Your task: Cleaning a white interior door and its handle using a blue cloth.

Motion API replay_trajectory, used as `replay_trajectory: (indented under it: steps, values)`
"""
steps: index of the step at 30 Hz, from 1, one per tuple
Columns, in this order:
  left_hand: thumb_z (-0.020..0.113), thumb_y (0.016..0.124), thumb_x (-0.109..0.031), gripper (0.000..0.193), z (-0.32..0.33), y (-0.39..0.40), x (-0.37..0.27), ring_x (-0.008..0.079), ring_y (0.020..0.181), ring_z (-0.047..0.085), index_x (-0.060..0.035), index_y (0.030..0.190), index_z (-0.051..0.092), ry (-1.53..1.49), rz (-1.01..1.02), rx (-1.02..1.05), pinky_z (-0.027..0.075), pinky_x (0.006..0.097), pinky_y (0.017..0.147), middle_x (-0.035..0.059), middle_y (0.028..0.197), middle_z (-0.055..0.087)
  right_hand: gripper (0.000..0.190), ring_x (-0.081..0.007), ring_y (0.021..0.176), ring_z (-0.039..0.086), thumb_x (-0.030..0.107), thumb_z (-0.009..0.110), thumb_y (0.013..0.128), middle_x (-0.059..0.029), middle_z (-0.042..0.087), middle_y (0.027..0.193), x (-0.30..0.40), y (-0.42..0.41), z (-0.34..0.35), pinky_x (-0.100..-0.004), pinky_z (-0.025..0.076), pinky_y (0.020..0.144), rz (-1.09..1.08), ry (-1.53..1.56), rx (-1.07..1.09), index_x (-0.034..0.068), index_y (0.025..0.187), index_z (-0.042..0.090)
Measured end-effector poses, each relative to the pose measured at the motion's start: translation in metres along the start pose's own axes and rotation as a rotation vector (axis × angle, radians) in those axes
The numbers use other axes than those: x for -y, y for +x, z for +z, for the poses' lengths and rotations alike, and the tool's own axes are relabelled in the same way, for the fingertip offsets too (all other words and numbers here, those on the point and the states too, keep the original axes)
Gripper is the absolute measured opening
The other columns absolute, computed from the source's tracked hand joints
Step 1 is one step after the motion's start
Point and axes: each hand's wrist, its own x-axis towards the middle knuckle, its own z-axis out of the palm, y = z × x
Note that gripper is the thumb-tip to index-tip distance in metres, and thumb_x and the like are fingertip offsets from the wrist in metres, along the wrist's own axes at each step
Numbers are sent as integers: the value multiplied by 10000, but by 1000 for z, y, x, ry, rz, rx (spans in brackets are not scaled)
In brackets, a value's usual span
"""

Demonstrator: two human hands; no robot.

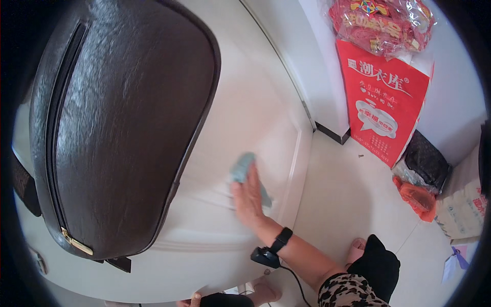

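A pale green-blue cloth [242, 167] is pressed flat to the white panelled door [245, 103] under my right hand [247, 197], which is slightly blurred. On that wrist sits a black strap with a small black device [265, 257] and a cable. Low in the picture, my left hand [190, 301] is at the door's near edge, with the thumb showing. Most of this hand is cut off by the frame, so its grip cannot be made out. A dark brown leather bag [134, 122] with a brass zip pull [76, 241] covers much of the door's left side.
A red paper bag with writing [383, 99] leans on the wall, below a plastic-wrapped red bundle [383, 23]. Beside it are a black bag [426, 159], an orange plastic bag [418, 197] and a carton [462, 211]. A small screw-like piece [360, 155] lies on the tiled floor [337, 184].
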Motion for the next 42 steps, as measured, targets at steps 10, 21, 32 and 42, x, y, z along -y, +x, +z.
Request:
replay_trajectory:
  steps: [10,21,32,42]
  values:
    - [612,856,-100,235,-3,2,-2,174,870,521,49,1031,561,104,-63,-106,425,322,779,75,963,591,519,-417,1275,296,258,365,929,-312,332,1343,27,236,-5,-438,219,1079,-199,-159,-155,-126,1277,331]
    - [594,879,-121,107,5,13,4,33,476,354,-17,898,579,147,-66,-159,234,206,401,-37,661,503,639,-373,1269,302,441,290,949,-257,324,1356,-254,14,-58,-383,211,1076,427,-97,-295,-85,1311,298]
    - [632,826,-122,469,-28,30,41,162,1001,483,-18,1211,384,59,94,-129,390,327,881,76,1108,508,568,-409,1283,192,357,319,953,-294,216,1370,-129,-216,-1,-416,112,1099,753,34,97,-103,1285,274]
    - [604,821,-25,406,-23,51,41,170,1028,504,-3,1178,412,-124,297,-34,403,312,901,82,1109,519,202,-144,627,560,182,607,764,-76,596,700,-43,-221,-31,-308,470,574,850,-125,680,-3,844,619]
